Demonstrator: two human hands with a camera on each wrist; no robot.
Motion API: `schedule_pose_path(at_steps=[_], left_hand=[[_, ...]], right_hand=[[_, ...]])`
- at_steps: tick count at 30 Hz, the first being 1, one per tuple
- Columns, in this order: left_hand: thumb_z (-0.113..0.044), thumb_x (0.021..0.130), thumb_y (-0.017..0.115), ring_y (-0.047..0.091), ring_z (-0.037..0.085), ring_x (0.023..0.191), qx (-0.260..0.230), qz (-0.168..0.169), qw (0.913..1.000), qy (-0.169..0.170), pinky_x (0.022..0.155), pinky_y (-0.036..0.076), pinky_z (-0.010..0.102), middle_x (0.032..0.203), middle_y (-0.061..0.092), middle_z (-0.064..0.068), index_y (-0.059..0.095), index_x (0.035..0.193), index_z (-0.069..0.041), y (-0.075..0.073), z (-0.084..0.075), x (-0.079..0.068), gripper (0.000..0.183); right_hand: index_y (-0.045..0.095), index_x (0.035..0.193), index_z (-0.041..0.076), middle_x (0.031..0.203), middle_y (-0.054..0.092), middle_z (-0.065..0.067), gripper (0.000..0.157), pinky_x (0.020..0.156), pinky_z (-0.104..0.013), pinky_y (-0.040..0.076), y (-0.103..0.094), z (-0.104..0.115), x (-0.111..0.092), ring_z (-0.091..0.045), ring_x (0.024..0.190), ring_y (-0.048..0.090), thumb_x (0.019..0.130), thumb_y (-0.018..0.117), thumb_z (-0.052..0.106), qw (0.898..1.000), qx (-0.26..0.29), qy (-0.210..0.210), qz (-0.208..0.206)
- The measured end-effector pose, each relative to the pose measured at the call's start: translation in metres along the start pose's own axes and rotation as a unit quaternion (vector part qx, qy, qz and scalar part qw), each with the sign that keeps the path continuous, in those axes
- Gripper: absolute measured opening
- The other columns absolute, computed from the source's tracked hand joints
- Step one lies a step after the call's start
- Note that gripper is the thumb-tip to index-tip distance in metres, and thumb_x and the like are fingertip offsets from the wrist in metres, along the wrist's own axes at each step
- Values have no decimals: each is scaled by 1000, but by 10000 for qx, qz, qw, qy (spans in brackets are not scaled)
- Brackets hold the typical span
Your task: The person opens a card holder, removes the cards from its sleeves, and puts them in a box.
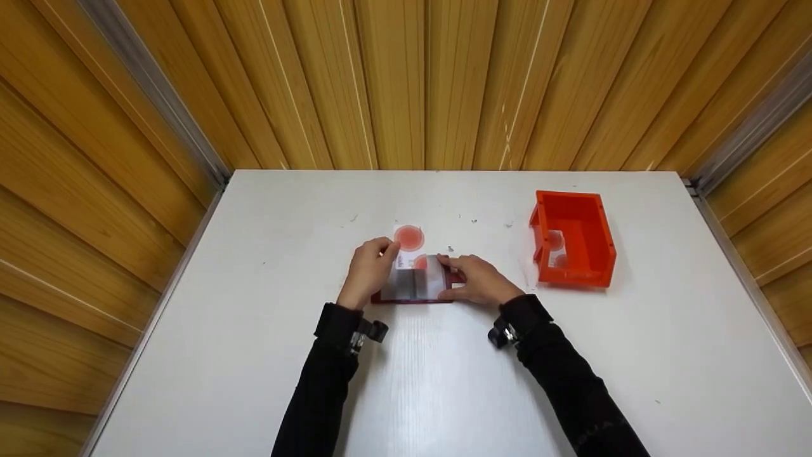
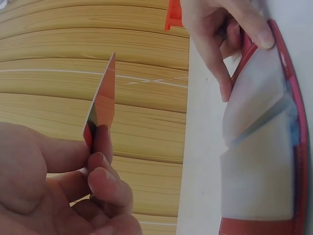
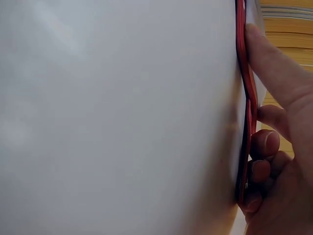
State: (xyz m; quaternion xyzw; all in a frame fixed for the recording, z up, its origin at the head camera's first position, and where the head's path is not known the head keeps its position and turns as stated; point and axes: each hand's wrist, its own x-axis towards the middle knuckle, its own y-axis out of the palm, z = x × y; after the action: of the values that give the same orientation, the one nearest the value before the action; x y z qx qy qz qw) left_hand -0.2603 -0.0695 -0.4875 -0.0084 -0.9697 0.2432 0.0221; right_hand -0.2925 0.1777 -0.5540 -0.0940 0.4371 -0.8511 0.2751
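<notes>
The left hand (image 1: 369,271) pinches a thin white card with a red circle (image 1: 409,238) near the far edge of a dark-red-edged, translucent plastic-sleeved holder (image 1: 396,287); the right hand (image 1: 480,280) grips that holder's right side; both are over the white tabletop (image 1: 190,355).

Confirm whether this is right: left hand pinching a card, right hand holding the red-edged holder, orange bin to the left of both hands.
The side is wrong: the head view shows the orange bin to the right of both the left hand and the right hand. The card is pinched and the red-edged holder held as you say.
</notes>
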Motion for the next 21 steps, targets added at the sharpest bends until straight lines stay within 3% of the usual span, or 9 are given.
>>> schedule_pose_path(at_steps=[3, 6, 10, 13, 16, 18, 21], left_hand=[[-19, 106, 58, 43, 15, 68, -7, 7, 10000, -6, 63, 34, 28, 75, 48, 0, 67, 88, -2, 1, 2, 1, 26], [-19, 106, 58, 43, 15, 68, -20, 55, 10000, -1, 63, 34, 27, 74, 47, 0, 66, 88, -2, 2, 3, 2, 26], [-20, 106, 57, 42, 14, 67, -71, 78, 9999, -47, 62, 34, 27, 73, 46, -1, 65, 86, -3, 4, 4, 2, 27], [-20, 107, 57, 42, 14, 66, -99, 112, 9999, -60, 62, 33, 27, 73, 45, -1, 65, 86, -3, 7, 3, 2, 28], [-20, 106, 58, 43, 14, 66, -12, 168, 9999, -13, 62, 34, 28, 74, 47, -1, 65, 86, -2, 12, 3, 2, 28], [-20, 106, 57, 44, 15, 67, 125, 205, 9997, 47, 63, 35, 28, 74, 48, -1, 67, 88, 0, 16, 3, 1, 28], [-20, 106, 58, 46, 15, 69, 363, 244, 9990, 83, 64, 36, 27, 76, 52, 0, 69, 89, 0, 22, 4, 1, 29]], right_hand=[[47, 156, 12, 120, 68, -12, 84, 95, -43, 46, -3, 0, 0, -24, 102, 54, 86, 85, 38, 9999, 12, 60, 80], [45, 157, 14, 95, 60, -7, 84, 82, -37, 43, -8, 0, 1, -20, 89, 51, 87, 85, 37, 9997, 202, 151, 74], [46, 156, 11, 85, 59, -5, 64, 76, -31, 44, -15, 6, 5, -17, 81, 54, 101, 69, 33, 9936, 1032, 195, -419], [47, 153, 6, 89, 67, -11, 50, 75, -32, 50, -15, 19, 8, -20, 80, 61, 111, 47, 34, 9732, 2166, 332, -697], [48, 144, 4, 84, 67, -13, 49, 66, -33, 54, -8, 38, 11, -21, 70, 66, 114, 35, 40, 9403, 3240, 726, -741], [49, 134, 5, 75, 64, -10, 46, 56, -30, 52, 0, 50, 14, -18, 59, 64, 113, 33, 43, 9218, 3654, 1002, -813], [47, 117, 8, 61, 56, -4, 37, 42, -25, 44, 11, 64, 19, -12, 44, 55, 113, 34, 43, 9053, 3879, 1345, -1091]])
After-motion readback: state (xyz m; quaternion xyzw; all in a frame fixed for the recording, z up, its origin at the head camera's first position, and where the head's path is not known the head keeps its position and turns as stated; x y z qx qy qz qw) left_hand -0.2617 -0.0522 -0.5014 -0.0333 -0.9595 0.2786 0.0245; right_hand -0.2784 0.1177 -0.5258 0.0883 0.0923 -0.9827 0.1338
